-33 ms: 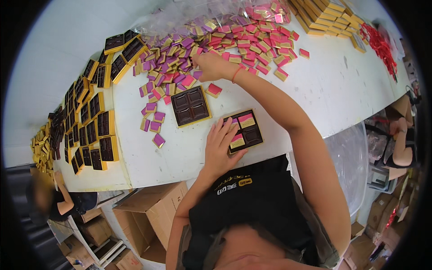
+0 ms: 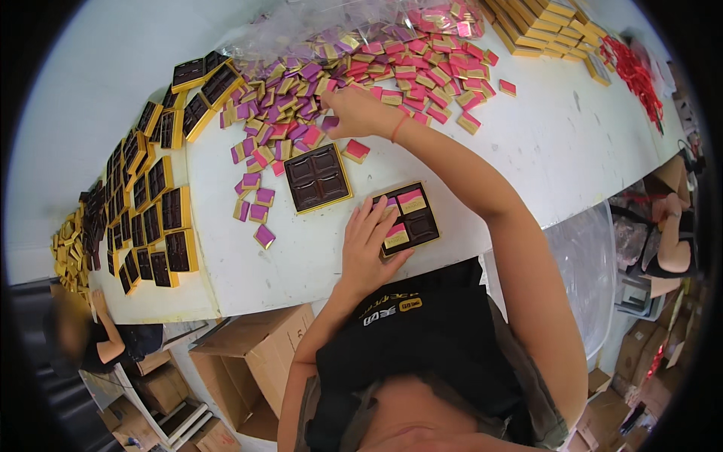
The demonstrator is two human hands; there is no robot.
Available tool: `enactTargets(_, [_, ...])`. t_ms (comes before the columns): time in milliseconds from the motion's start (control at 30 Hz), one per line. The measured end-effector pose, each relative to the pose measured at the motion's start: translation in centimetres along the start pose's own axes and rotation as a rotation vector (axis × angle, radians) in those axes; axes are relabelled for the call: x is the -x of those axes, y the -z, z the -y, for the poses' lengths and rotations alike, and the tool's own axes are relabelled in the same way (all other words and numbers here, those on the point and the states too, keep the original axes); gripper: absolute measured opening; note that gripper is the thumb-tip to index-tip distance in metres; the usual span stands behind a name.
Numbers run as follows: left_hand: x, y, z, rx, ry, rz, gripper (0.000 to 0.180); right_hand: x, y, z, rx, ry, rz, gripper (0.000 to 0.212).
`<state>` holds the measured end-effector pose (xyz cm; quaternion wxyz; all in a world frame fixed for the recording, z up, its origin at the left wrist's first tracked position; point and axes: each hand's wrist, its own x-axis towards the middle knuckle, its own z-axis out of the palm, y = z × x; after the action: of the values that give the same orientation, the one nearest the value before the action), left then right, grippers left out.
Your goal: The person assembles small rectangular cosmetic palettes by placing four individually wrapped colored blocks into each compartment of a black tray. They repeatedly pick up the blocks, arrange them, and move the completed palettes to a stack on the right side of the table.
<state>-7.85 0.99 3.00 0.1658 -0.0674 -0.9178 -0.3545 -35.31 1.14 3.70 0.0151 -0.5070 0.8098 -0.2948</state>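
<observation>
I have the right hand (image 2: pixel 354 111) reaching far forward and the left hand (image 2: pixel 367 252) close in, front of the chest.
On my right side, the upper arm (image 2: pixel 536 297) rises from the lower edge to a bent elbow (image 2: pixel 497 211); from there the forearm (image 2: pixel 452 162) slants forward and to the left, across the body's midline, with the back of the hand up and its digits curled downward, though I can't tell how tightly their tips close. My left forearm (image 2: pixel 324 320) angles forward and slightly inward, palm down, with the fingers slightly spread and pointing ahead, and the thumb (image 2: pixel 401 261) splayed out to the right.
</observation>
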Motion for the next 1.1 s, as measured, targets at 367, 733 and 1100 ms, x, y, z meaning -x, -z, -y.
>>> enactTargets(367, [-0.3, -0.1, 0.1, 0.034, 0.027, -0.007, 0.072, 14.5, 7.8, 2.5, -0.931, -0.215, 0.153, 0.025])
enactTargets(733, [-0.5, 0.8, 0.0, 0.032, 0.090, 0.001, 0.072, 23.8, 5.9, 7.2, -0.177, 0.018, 0.004, 0.035])
enactTargets(1100, [-17.1, 9.4, 5.2, -0.005, -0.022, -0.246, 0.029, 25.2, 6.1, 6.5, 0.035, 0.187, -0.009, 0.048])
